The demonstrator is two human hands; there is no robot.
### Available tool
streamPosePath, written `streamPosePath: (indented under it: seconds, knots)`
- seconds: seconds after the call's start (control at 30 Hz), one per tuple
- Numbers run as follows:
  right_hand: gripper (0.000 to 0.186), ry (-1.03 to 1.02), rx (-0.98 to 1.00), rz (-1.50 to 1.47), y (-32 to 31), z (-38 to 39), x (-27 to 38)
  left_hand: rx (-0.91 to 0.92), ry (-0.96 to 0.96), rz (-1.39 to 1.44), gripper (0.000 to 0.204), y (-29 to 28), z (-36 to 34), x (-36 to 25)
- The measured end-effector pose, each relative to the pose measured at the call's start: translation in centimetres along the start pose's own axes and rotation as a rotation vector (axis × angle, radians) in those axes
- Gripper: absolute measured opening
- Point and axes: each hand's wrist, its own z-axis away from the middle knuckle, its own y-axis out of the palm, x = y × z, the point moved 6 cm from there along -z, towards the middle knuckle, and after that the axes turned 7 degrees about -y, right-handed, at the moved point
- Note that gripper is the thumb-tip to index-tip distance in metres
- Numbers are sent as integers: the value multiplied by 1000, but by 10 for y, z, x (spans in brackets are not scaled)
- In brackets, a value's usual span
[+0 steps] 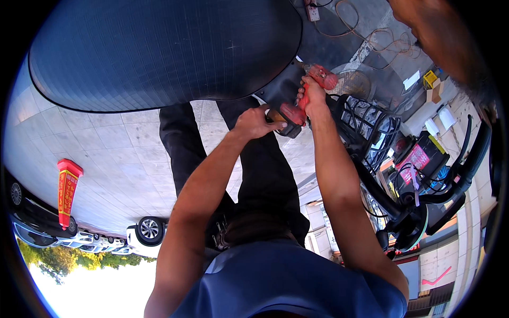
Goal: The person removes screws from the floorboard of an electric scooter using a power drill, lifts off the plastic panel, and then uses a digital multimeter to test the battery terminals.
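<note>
Arms (335, 164) extended | right hand (314, 96): grip round red drill (292, 113) | left hand (253, 123): grip unclear

Red-and-black drill (292, 113), dark fine-striped panel (164, 50), blue shirt (286, 278)

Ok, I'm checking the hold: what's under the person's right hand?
The red power tool: part of its handle shows, but whatever the right hand wraps is covered.

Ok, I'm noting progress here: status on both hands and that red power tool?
Right hand gripping red power tool; left hand holding its base. Tool aimed toward edge of dark panel, contact unclear. Thick black tube close on the right.
</note>
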Motion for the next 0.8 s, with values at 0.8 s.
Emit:
streamPosePath:
  seconds: [0.8]
  knots:
    - [22,191,45,-355,34,-32,-24,-232,15,112,128,-43,8,-19]
